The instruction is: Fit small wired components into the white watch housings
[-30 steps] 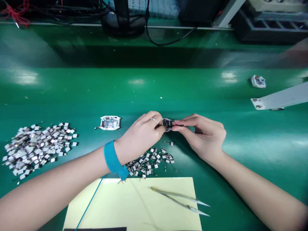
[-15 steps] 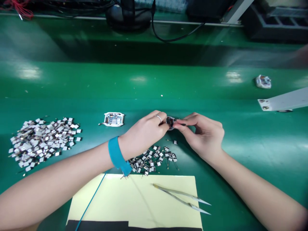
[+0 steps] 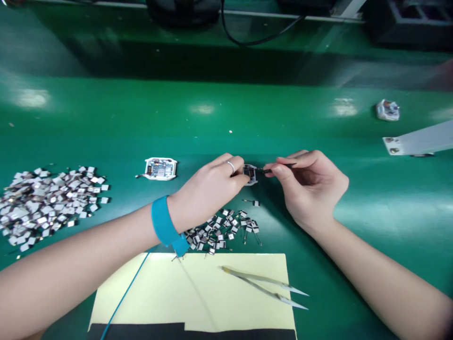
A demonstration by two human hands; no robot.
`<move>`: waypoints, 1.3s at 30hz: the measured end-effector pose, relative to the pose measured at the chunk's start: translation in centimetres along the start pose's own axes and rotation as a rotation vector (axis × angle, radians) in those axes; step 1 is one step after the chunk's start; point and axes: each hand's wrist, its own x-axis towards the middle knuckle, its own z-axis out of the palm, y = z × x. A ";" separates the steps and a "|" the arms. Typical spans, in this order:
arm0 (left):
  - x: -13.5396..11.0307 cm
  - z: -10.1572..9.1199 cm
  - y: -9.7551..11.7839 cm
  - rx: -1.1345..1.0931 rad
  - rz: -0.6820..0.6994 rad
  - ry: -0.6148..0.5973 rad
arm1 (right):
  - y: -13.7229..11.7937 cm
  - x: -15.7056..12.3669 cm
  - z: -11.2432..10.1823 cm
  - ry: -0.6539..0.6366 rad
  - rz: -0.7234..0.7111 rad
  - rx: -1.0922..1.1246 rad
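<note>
My left hand [image 3: 215,182], with a ring and a teal wrist strap [image 3: 164,222], is closed on a small white-framed watch housing [image 3: 251,174] with dark electronics inside. Its left part is hidden by my fingers. Just to the right, my right hand [image 3: 311,184] pinches a thin dark tool [image 3: 279,168], whose tip points at the housing's right edge. Below my left hand lies a pile of small square parts with thin wires [image 3: 222,231]; one such part [image 3: 256,203] lies apart from it. A second open housing with a circuit board [image 3: 161,169] rests to the left.
A large heap of small silvery square parts [image 3: 53,203] is at the left. Tweezers [image 3: 262,278] lie on a yellow sheet [image 3: 159,293] in front. Another housing [image 3: 388,110] and a white metal bar [image 3: 421,138] are at right. A black cable [image 3: 247,43] loops at the back.
My right hand has drawn back to the right from the housing, with the dark tool now showing between its fingers. My left hand still holds the housing. The view has shifted slightly.
</note>
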 end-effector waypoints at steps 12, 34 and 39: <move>0.2 -0.1 0.2 -0.022 -0.038 0.013 | -0.4 0.4 0.4 -0.042 0.115 0.073; 0.5 -0.4 0.6 0.011 -0.060 0.005 | -0.3 1.0 0.5 -0.081 0.164 0.142; 0.5 -0.5 0.6 0.031 -0.045 0.019 | -0.2 1.0 0.4 -0.087 0.185 0.118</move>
